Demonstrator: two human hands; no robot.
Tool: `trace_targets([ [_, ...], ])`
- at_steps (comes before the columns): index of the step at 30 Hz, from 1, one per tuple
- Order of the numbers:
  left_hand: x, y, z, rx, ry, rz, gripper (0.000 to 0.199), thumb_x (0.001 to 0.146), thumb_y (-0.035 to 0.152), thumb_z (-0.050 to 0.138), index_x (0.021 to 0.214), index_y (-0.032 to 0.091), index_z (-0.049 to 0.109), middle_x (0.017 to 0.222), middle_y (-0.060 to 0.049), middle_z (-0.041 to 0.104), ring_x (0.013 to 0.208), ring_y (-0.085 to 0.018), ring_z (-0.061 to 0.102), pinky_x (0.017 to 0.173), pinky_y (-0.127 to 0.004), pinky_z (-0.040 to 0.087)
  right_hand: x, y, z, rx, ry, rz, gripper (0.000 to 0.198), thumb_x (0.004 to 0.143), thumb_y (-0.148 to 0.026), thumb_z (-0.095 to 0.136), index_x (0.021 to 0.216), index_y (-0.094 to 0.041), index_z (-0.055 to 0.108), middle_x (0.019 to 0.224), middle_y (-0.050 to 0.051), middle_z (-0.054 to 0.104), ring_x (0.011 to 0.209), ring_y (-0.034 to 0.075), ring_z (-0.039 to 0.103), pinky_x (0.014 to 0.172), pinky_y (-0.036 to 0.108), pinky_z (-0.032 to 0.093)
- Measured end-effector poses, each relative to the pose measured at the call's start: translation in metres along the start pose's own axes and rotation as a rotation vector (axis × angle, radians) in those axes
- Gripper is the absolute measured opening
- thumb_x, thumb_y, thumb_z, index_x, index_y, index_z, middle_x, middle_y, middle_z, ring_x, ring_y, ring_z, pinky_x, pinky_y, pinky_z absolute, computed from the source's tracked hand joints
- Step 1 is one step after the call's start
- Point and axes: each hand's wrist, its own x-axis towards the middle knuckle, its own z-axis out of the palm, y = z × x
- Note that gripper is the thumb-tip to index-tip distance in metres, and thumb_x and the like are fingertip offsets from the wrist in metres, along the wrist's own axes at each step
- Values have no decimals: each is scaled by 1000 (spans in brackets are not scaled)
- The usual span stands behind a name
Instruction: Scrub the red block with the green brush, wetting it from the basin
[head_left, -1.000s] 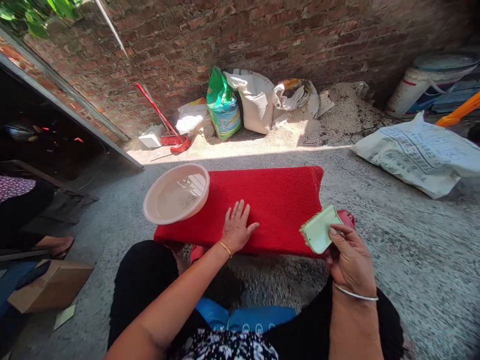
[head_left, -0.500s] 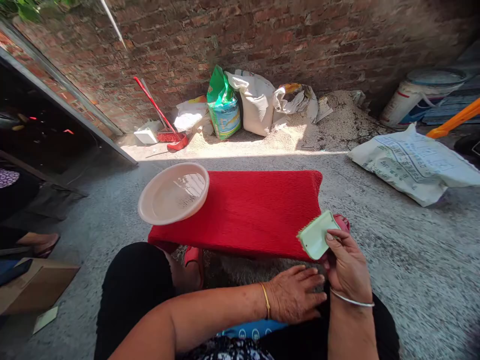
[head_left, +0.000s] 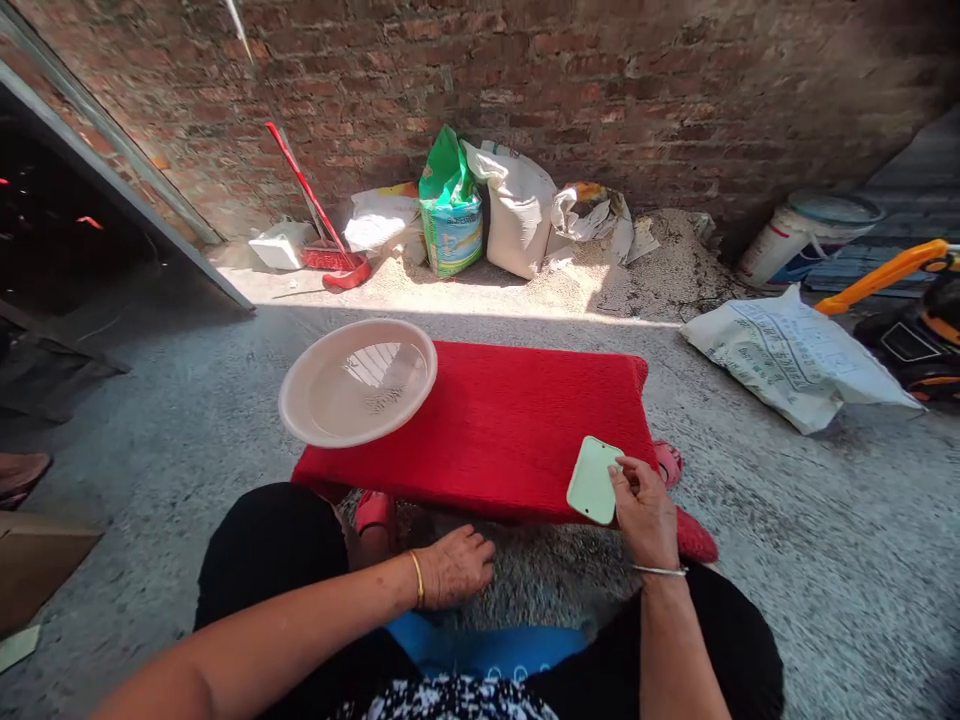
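A pale green scrub brush [head_left: 592, 482] lies back up at the near right part of a red cloth [head_left: 510, 430], its bristles hidden beneath it. My right hand [head_left: 646, 508] pinches the brush's right edge between thumb and fingers. My left hand [head_left: 454, 568] hangs in front of the cloth's near edge, between my knees, with its fingers loosely bent and nothing visible in them. On the cloth's left end stands a wide pinkish-white basin [head_left: 322, 430] holding clear water.
Under the cloth is a low bench-like support. Beyond it, a white sack [head_left: 795, 350] lies on the concrete, with a black and orange machine [head_left: 915, 340] behind. Along the brick wall stand a red broom [head_left: 304, 185], a green and blue bag [head_left: 451, 225] and a lidded bucket [head_left: 810, 235].
My right hand has brought the brush down and left onto the cloth, its back turned up. My left hand has moved left, away from beside the right wrist.
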Motion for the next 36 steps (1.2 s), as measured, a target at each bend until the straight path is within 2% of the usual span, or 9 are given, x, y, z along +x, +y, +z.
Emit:
trace_targets([
  [5, 4, -8, -5, 4, 128, -1, 7, 83, 22, 55, 78, 18, 57, 76, -4, 60, 70, -17, 55, 65, -32, 39, -12, -31, 2, -413, -38, 9, 66, 81, -71, 35, 115, -19, 59, 105, 15, 58, 100, 29, 55, 77, 40, 44],
  [10, -5, -21, -33, -50, 235, -47, 10, 86, 25, 50, 85, 19, 57, 76, -3, 60, 71, -16, 55, 66, -32, 41, -22, -66, 19, -682, -65, 131, 76, 78, -75, 36, 125, -17, 53, 110, 21, 56, 103, 35, 56, 78, 44, 45],
  [13, -17, -36, -55, -91, 271, -225, 17, 89, 28, 45, 92, 19, 59, 93, -7, 62, 86, -20, 57, 76, -34, 43, -21, -72, 24, -756, -88, 192, 73, 80, -70, 39, 128, -17, 50, 108, 21, 57, 101, 36, 57, 78, 45, 45],
  [16, -32, -48, -66, -106, 267, -505, 32, 89, 28, 44, 117, 16, 56, 125, -15, 55, 112, -28, 51, 92, -43, 39, -20, -72, 26, -783, -75, 217, 59, 83, -57, 44, 128, -18, 50, 108, 19, 57, 100, 34, 58, 78, 45, 46],
  [19, -44, -51, -66, -112, 165, -671, 45, 90, 24, 43, 134, 13, 45, 140, -21, 42, 128, -33, 40, 100, -49, 33, -22, -79, 37, -682, -41, -13, 51, 82, -48, 49, 122, -17, 54, 108, 16, 58, 102, 30, 56, 82, 43, 46],
  [23, -58, -43, -64, -108, 31, -660, 42, 90, 16, 38, 131, 12, 49, 139, -22, 44, 127, -35, 42, 95, -49, 37, -41, -116, 81, -475, -147, -432, 42, 83, -43, 50, 117, -18, 56, 107, 12, 58, 101, 25, 54, 85, 38, 45],
  [29, -73, -33, -79, -257, 33, -516, 26, 91, 18, 39, 93, 14, 64, 94, -12, 65, 91, -26, 61, 80, -42, 44, -67, -169, 144, -549, -401, -603, 40, 81, -36, 60, 118, -22, 59, 106, 11, 55, 96, 22, 52, 85, 33, 42],
  [32, -75, -39, -85, -276, 50, -541, 25, 91, 22, 39, 92, 16, 63, 92, -10, 65, 90, -25, 61, 80, -42, 44, -51, -146, 125, -605, -412, -508, 41, 81, -37, 61, 119, -24, 59, 105, 10, 55, 96, 21, 52, 86, 31, 41],
  [36, -72, -48, -89, -260, 118, -603, 27, 93, 24, 37, 97, 17, 63, 94, -9, 65, 93, -25, 61, 82, -42, 44, -19, -74, 42, -710, -309, -203, 42, 83, -38, 57, 123, -25, 58, 107, 9, 54, 98, 20, 55, 84, 30, 42],
])
